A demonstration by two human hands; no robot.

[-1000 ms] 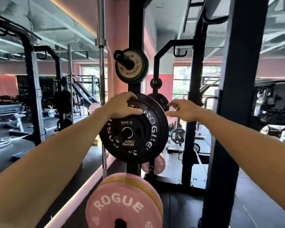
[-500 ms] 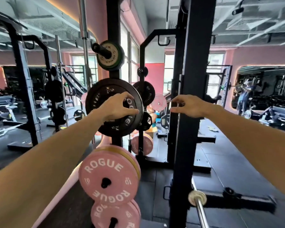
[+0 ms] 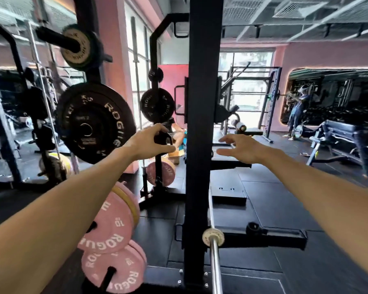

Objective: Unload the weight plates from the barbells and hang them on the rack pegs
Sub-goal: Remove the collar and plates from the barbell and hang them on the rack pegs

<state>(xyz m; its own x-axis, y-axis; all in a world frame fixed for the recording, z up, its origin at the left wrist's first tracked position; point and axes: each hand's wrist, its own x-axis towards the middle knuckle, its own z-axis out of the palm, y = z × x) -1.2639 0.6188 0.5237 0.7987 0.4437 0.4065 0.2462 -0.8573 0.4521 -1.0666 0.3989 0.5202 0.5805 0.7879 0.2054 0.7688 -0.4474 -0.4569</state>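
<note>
Large black rubber weight plate [image 3: 96, 122], round with raised white lettering, hangs on a rack peg of the left black steel upright [image 3: 87, 15]. Above it hangs a small green-rimmed plate [image 3: 80, 46]; below hang matte pink plates [image 3: 109, 225]. Left hand [image 3: 149, 143], half a second ago pressed on the black plate, is now off its right edge, fingers loosely curved, holding nothing. Right hand [image 3: 240, 148] reaches past the near upright [image 3: 200, 124], fingers relaxed. A bare chrome barbell sleeve [image 3: 214, 249] projects below.
</note>
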